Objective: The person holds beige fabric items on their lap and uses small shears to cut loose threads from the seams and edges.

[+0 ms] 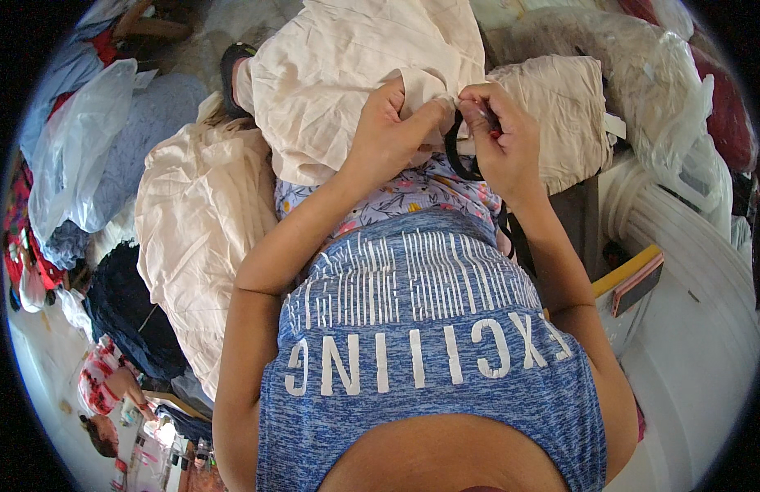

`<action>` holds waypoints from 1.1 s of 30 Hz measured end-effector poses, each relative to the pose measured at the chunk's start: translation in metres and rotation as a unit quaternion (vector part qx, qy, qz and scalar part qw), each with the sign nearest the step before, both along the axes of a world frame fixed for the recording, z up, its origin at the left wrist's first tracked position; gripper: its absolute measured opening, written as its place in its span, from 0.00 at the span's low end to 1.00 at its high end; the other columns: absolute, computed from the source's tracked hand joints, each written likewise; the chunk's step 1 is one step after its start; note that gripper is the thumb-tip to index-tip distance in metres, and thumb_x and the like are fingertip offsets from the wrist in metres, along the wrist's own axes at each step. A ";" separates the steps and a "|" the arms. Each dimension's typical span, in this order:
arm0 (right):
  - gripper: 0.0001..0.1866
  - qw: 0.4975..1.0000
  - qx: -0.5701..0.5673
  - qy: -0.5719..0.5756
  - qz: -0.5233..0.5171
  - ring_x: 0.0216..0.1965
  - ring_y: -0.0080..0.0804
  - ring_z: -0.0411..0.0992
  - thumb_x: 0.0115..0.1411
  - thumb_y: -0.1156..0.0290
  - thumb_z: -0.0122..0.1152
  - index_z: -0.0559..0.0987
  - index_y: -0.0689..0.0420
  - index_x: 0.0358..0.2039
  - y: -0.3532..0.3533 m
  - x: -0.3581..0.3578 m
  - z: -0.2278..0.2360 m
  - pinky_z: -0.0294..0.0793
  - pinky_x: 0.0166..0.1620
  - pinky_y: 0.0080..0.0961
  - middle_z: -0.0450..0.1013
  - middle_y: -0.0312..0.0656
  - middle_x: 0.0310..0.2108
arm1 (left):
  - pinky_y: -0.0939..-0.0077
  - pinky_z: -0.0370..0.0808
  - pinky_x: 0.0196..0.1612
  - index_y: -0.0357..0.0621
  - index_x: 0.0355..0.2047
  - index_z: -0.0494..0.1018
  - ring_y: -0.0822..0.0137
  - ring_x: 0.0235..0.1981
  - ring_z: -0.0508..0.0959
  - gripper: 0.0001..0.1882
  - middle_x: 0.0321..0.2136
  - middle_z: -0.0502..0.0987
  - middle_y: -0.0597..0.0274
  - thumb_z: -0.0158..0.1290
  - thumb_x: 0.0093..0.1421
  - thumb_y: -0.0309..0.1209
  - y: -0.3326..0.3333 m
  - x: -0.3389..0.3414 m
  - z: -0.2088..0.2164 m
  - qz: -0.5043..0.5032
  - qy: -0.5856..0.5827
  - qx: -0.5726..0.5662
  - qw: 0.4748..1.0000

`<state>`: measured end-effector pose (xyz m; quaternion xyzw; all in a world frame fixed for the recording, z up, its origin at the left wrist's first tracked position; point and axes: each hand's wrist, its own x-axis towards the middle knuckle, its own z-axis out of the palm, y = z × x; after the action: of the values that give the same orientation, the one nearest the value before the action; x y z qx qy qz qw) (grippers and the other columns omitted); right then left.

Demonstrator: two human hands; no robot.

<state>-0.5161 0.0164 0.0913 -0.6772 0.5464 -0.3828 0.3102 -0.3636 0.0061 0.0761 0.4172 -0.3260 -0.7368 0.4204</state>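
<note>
My left hand [396, 127] is pinching cream cloth [330, 82]; a black loop [452, 148] is curving just left of my closed right hand [509, 135], its hold unclear.

Lap cloth [347, 61] over the thighs, left hand [388, 131] and right hand [513, 139] at its near edge. Strap [452, 152] between the hands. Second cloth [203, 221] left of the lap; plastic bag [80, 156] farther left. Third cloth [560, 107] right of right hand, plastic-wrapped bundle [626, 74] beyond. Another person [99, 381] far left, behind.
</note>
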 end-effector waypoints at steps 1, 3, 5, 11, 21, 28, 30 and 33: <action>0.05 1.000 0.027 -0.010 -0.006 0.21 0.35 0.69 0.52 0.76 0.55 0.72 0.59 0.32 0.000 0.001 0.005 0.65 0.24 0.22 0.70 0.45 0.22 | 0.86 0.66 0.18 0.36 0.30 0.70 0.81 0.18 0.70 0.09 0.21 0.73 0.66 0.55 0.52 0.28 0.000 -0.001 0.001 0.005 -0.036 -0.033 0.999; 0.05 0.998 0.061 -0.017 -0.003 0.22 0.38 0.69 0.51 0.77 0.54 0.72 0.59 0.31 -0.002 0.002 0.010 0.66 0.25 0.24 0.71 0.46 0.23 | 0.86 0.65 0.17 0.36 0.28 0.71 0.81 0.18 0.70 0.09 0.20 0.72 0.66 0.56 0.51 0.29 0.000 -0.002 0.004 0.015 -0.107 -0.099 0.989; 0.06 0.997 0.074 -0.011 0.016 0.23 0.41 0.70 0.51 0.77 0.53 0.72 0.59 0.31 -0.005 0.000 0.011 0.67 0.26 0.26 0.71 0.46 0.24 | 0.86 0.64 0.15 0.36 0.26 0.71 0.82 0.16 0.69 0.08 0.18 0.72 0.66 0.56 0.51 0.29 0.000 -0.002 -0.002 0.035 -0.137 -0.143 0.980; 0.05 0.996 0.014 0.087 0.034 0.25 0.44 0.71 0.49 0.77 0.53 0.72 0.57 0.29 -0.016 -0.011 0.011 0.67 0.26 0.29 0.71 0.46 0.24 | 0.86 0.62 0.13 0.35 0.25 0.72 0.82 0.13 0.68 0.07 0.16 0.72 0.67 0.57 0.51 0.27 -0.001 0.009 0.001 -0.052 -0.158 -0.153 0.974; 0.07 0.996 0.055 0.058 -0.032 0.17 0.32 0.69 0.48 0.71 0.58 0.72 0.57 0.28 -0.005 0.001 0.019 0.66 0.22 0.23 0.70 0.40 0.20 | 0.88 0.63 0.15 0.36 0.28 0.74 0.83 0.16 0.68 0.06 0.19 0.74 0.70 0.56 0.50 0.26 -0.004 0.009 0.005 -0.023 -0.040 -0.032 0.998; 0.10 0.995 0.094 -0.012 0.019 0.19 0.34 0.69 0.55 0.64 0.54 0.71 0.58 0.30 0.009 0.004 0.027 0.66 0.24 0.24 0.69 0.42 0.19 | 0.88 0.62 0.15 0.36 0.27 0.74 0.83 0.16 0.68 0.07 0.19 0.73 0.69 0.57 0.50 0.27 -0.004 0.008 0.006 0.003 -0.072 -0.070 0.995; 0.11 0.995 0.101 -0.004 0.023 0.20 0.35 0.70 0.58 0.63 0.51 0.71 0.58 0.30 0.011 0.005 0.027 0.65 0.24 0.25 0.69 0.44 0.19 | 0.88 0.62 0.15 0.37 0.27 0.73 0.83 0.16 0.68 0.07 0.18 0.73 0.69 0.57 0.50 0.27 -0.004 0.007 0.007 0.009 -0.067 -0.070 0.995; 0.11 0.991 0.131 0.022 0.029 0.20 0.38 0.70 0.60 0.63 0.48 0.71 0.59 0.30 0.012 0.007 0.036 0.65 0.24 0.27 0.70 0.45 0.19 | 0.88 0.62 0.15 0.36 0.27 0.73 0.83 0.15 0.68 0.07 0.18 0.73 0.69 0.57 0.50 0.27 -0.004 0.007 0.007 0.011 -0.109 -0.110 0.988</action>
<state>-0.5091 0.0289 0.1268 -0.6545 0.5790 -0.2835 0.3951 -0.3567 0.0017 0.0828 0.4498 -0.4442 -0.6423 0.4333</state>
